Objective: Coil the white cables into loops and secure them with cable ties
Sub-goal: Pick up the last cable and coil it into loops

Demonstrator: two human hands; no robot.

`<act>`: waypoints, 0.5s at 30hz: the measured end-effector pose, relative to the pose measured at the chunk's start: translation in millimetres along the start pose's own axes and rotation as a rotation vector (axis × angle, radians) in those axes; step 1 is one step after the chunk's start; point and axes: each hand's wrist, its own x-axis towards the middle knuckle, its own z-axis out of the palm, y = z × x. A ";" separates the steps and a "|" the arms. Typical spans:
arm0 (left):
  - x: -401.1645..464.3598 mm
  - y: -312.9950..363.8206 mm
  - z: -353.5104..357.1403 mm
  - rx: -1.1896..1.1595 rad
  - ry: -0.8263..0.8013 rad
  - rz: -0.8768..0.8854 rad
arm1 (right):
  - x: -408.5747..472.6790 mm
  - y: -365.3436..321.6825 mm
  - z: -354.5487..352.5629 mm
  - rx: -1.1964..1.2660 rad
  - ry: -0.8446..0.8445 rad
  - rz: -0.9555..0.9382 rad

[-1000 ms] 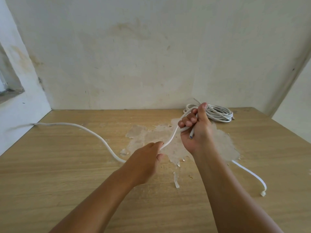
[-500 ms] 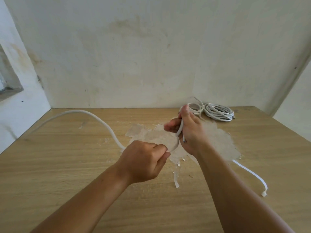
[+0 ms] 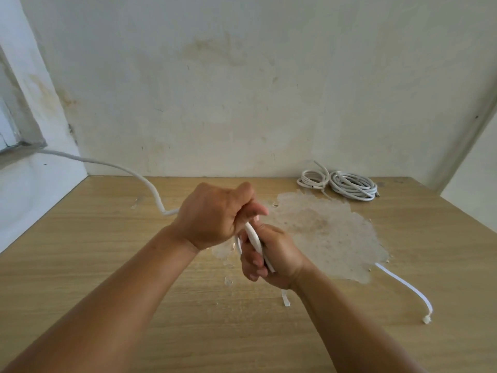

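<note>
Right hand (image 3: 271, 255) at centre, fingers curled round white cable (image 3: 255, 242). Left hand (image 3: 215, 215) just beyond at 11 o'clock, fist gripping same cable. Cable runs to 10 o'clock off table (image 3: 107, 265); loose end (image 3: 427, 319) at 4 o'clock. Two coiled bundles (image 3: 347, 184) far at 1 o'clock.

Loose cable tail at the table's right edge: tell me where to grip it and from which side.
Grip the thin white flat cable tail just behind its small plug end, coming from above: it lies flat on the wooden table, uncovered, so pinching its narrow edges likely works best.
</note>
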 end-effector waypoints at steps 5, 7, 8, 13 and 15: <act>-5.6 -14.7 10.8 -0.050 0.061 -0.285 | -0.3 -1.2 3.7 0.195 -0.228 -0.001; -12.8 -29.4 9.5 -0.087 0.117 -0.448 | -4.0 -2.9 -2.2 0.316 -0.296 -0.056; -16.3 -36.2 8.4 -0.127 0.129 -0.516 | -5.2 -4.6 -5.7 0.351 -0.304 -0.079; -31.8 -43.0 16.0 -0.278 0.078 -0.607 | -7.8 -12.3 -13.8 0.487 -0.261 -0.151; -43.6 -43.3 20.5 -0.286 0.089 -0.606 | -7.5 -15.0 -15.2 0.499 -0.201 -0.183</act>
